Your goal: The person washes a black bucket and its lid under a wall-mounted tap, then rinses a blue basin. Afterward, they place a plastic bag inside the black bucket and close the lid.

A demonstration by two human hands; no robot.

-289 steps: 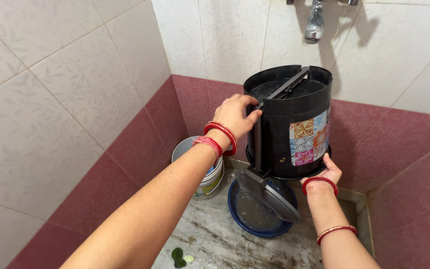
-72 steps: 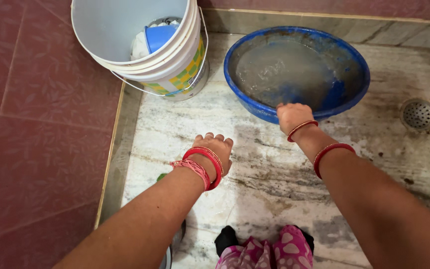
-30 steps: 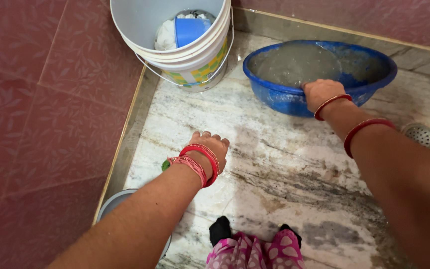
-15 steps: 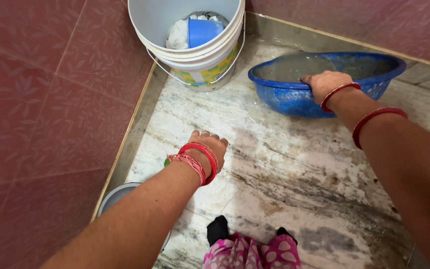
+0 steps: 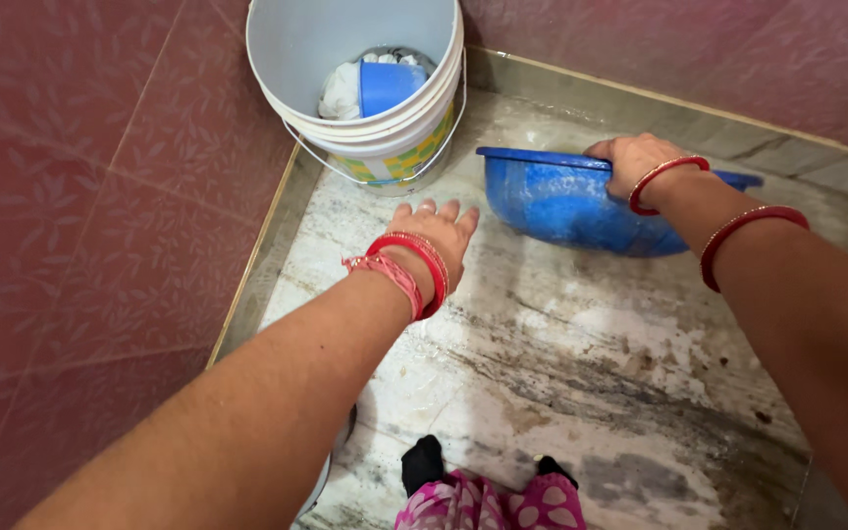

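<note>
A blue plastic basin (image 5: 561,204) stands tipped on the wet marble floor (image 5: 561,363), its near rim lifted so I see its outer wall. My right hand (image 5: 633,160) grips that rim, with red bangles on the wrist. My left hand (image 5: 436,234), fingers spread and holding nothing, reaches over the floor just left of the basin, close to a white bucket (image 5: 365,93). Red bangles and a pink thread circle that wrist.
The white bucket in the corner holds a blue scoop (image 5: 388,83) and white cloth. Maroon tiled walls (image 5: 100,196) close in on the left and back. A round grey lid edge (image 5: 331,461) shows under my left forearm. Pink patterned fabric (image 5: 488,501) lies at the bottom.
My right hand has tilted the basin up further by its near rim, so its inside no longer shows. My left hand has moved forward toward the basin and bucket.
</note>
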